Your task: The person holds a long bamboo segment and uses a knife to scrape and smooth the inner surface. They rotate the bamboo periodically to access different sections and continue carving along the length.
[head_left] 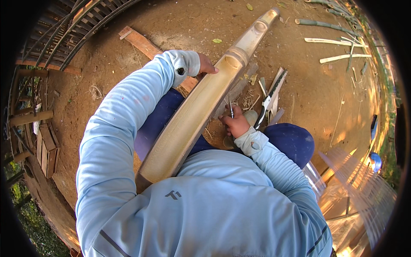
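Observation:
A long split bamboo pole (pixel 199 107), hollow side up, lies slantwise across my lap and reaches away to the far right. Its pale inside is crossed by node walls. My left hand (pixel 206 64) is closed over its left edge, thumb on the inner side and the other fingers hidden beneath. Right of the pole, low near my knee, my right hand (pixel 236 123) is closed around a small knife (pixel 231 108). The knife's thin blade points away from me, apart from the bamboo's hollow, and its handle is hidden in my fist.
Beside my right knee lie a black and white long-handled tool (pixel 267 103), perhaps a saw, and bamboo strips. A wooden plank (pixel 143 43) rests on the ground beyond my left arm. Bamboo poles (pixel 323 24) lie far right, clear corrugated sheets (pixel 359 188) near right, a slatted structure (pixel 64 30) far left.

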`<state>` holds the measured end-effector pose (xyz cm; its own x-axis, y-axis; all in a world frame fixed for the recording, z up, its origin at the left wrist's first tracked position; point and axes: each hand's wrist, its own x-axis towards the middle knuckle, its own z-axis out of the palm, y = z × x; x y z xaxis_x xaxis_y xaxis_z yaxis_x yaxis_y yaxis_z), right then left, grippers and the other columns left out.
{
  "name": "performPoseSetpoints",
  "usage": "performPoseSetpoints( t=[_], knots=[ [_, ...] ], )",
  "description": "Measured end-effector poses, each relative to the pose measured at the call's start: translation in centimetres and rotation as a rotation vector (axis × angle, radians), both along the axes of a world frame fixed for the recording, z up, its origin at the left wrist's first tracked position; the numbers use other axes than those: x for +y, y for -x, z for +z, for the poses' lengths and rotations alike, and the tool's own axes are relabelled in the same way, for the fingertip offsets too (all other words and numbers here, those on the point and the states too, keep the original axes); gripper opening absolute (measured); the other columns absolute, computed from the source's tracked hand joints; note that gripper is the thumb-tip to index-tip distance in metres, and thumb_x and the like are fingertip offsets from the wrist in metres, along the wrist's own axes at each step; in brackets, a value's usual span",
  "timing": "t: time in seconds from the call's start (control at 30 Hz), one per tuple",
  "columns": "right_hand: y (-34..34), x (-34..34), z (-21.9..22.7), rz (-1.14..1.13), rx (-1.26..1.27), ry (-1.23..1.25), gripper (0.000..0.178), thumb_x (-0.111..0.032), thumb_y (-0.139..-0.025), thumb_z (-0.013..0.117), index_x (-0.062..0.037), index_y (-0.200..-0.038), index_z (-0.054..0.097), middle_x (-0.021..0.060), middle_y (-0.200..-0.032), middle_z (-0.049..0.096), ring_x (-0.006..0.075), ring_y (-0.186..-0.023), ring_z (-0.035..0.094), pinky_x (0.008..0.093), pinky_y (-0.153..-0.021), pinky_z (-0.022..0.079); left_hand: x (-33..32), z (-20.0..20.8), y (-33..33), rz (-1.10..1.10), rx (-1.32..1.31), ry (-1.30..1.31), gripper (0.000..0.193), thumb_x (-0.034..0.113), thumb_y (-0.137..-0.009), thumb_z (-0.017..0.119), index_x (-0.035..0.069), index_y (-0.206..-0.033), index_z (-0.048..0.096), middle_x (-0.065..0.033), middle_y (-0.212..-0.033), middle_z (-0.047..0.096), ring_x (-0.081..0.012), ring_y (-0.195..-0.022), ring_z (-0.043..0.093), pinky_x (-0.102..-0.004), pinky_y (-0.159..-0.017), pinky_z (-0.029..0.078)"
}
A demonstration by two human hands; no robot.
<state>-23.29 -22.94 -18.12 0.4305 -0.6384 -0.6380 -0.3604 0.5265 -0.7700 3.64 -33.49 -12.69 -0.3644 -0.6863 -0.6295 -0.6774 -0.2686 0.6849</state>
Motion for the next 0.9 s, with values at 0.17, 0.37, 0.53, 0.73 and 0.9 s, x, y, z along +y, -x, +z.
performPoseSetpoints(
  t=[0.17, 0.37, 0.53, 0.73, 0.9],
  knots=[
    [0.3, 0.0, -0.4, 0.017, 0.013, 0.026, 0.061, -0.019, -0.083, 0.066, -0.002, -0.134, 0.037, 0.0073, -0.069, 0.053, 0.0161, -0.047, 0.049, 0.032, -0.042, 0.041, -1.0, -1.4, -0.5, -0.056, 0.022, -0.037, 0.055, 0.053, -0.094, 0.056, 0.0, -0.101, 0.068, -0.003, -0.08, 0.064, -0.0134, -0.068, 0.056, -0.031, -0.062, 0.048],
    [0.2, 0.0, -0.2, 0.012, 0.012, 0.022, 0.063, -0.02, -0.082, 0.067, -0.0021, -0.135, 0.037, 0.0075, -0.07, 0.054, 0.0161, -0.048, 0.05, 0.0319, -0.042, 0.041, -1.3, -2.3, -1.1, -0.01, 0.063, -0.094, 0.053, 0.051, -0.094, 0.058, 0.0, -0.107, 0.067, -0.006, -0.087, 0.067, -0.0157, -0.075, 0.062, -0.0334, -0.068, 0.052],
    [0.4, 0.0, -0.2, 0.019, 0.01, 0.019, 0.063, -0.02, -0.082, 0.067, -0.0028, -0.135, 0.037, 0.0072, -0.071, 0.053, 0.0162, -0.048, 0.049, 0.0318, -0.042, 0.04, -1.1, -3.4, -2.0, 0.131, 0.224, -0.214, 0.055, 0.047, -0.091, 0.065, -0.003, -0.115, 0.063, -0.0103, -0.102, 0.071, -0.0199, -0.091, 0.069, -0.0365, -0.084, 0.057],
    [-0.1, 0.0, 0.6, -0.013, -0.029, -0.038, 0.064, -0.016, -0.082, 0.068, -0.0052, -0.135, 0.035, 0.0052, -0.069, 0.05, 0.0147, -0.047, 0.046, 0.0314, -0.041, 0.038, -1.0, -3.2, -2.0, 0.139, 0.22, -0.234, 0.058, 0.047, -0.091, 0.066, -0.003, -0.119, 0.061, -0.0128, -0.108, 0.07, -0.0215, -0.095, 0.069, -0.0374, -0.086, 0.057],
    [-0.1, 0.1, 0.8, -0.019, -0.031, -0.054, 0.065, -0.016, -0.082, 0.07, -0.0059, -0.135, 0.034, 0.0045, -0.067, 0.049, 0.0136, -0.047, 0.045, 0.0312, -0.041, 0.037, -1.3, -3.5, -2.0, 0.116, 0.216, -0.236, 0.059, 0.048, -0.09, 0.066, -0.003, -0.118, 0.061, -0.0129, -0.107, 0.07, -0.0213, -0.095, 0.069, -0.0373, -0.086, 0.057]
  ],
)
